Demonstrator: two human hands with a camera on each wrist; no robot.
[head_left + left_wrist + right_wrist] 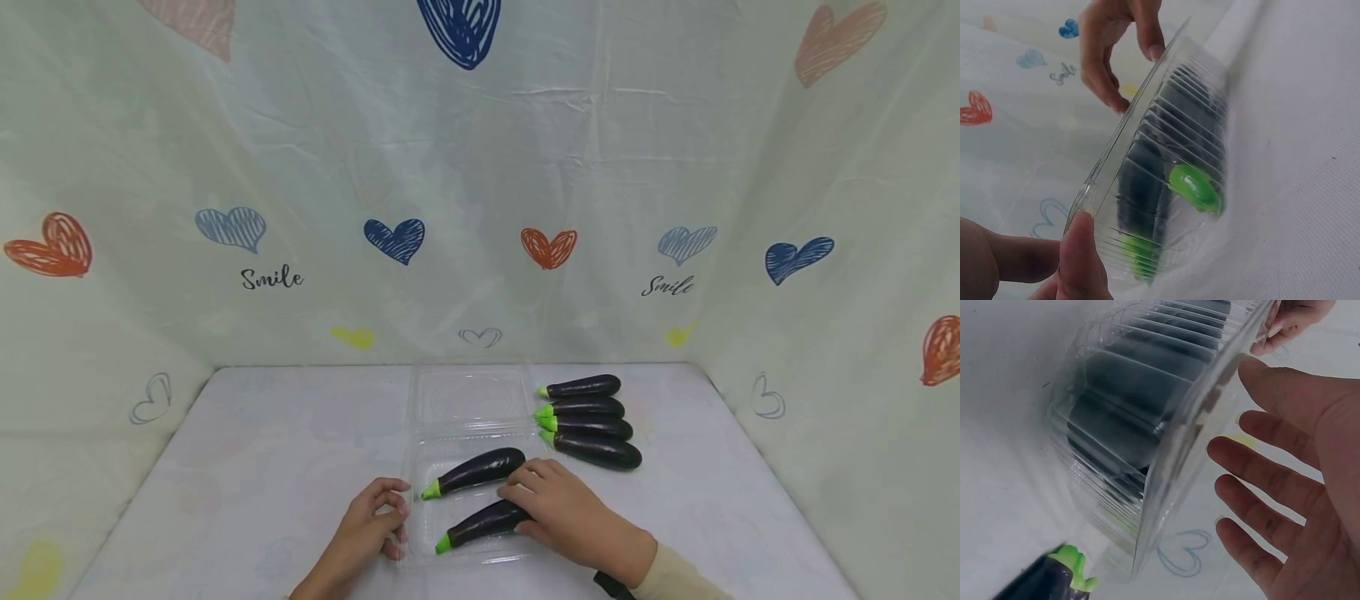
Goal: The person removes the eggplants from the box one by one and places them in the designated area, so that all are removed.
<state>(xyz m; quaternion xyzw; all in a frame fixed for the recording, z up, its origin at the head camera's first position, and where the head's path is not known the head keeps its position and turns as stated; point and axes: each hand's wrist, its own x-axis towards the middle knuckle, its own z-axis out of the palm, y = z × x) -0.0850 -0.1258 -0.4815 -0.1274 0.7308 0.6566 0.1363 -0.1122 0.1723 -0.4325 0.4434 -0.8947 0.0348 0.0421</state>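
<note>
A clear plastic clamshell container point(431, 550) lies with its lid point(468, 396) folded back, away from me. Two dark eggplants with green stems rest in its base, a farther eggplant point(483, 468) and a nearer eggplant point(487, 522). My left hand point(372, 521) pinches the container's left rim between thumb point(1082, 256) and fingers. Over the right side of the container hovers my right hand point(562, 508), covering the nearer eggplant's thick end in the head view. Its fingers point(1266, 465) are spread and nearly straight in the right wrist view, with nothing held.
Several more eggplants point(600, 451) lie in a stack-like row to the right of the container, stems pointing left. A white cloth covers the table point(300, 433). Behind it hangs a curtain point(480, 167) printed with hearts. A black object point(613, 585) shows beside the right wrist.
</note>
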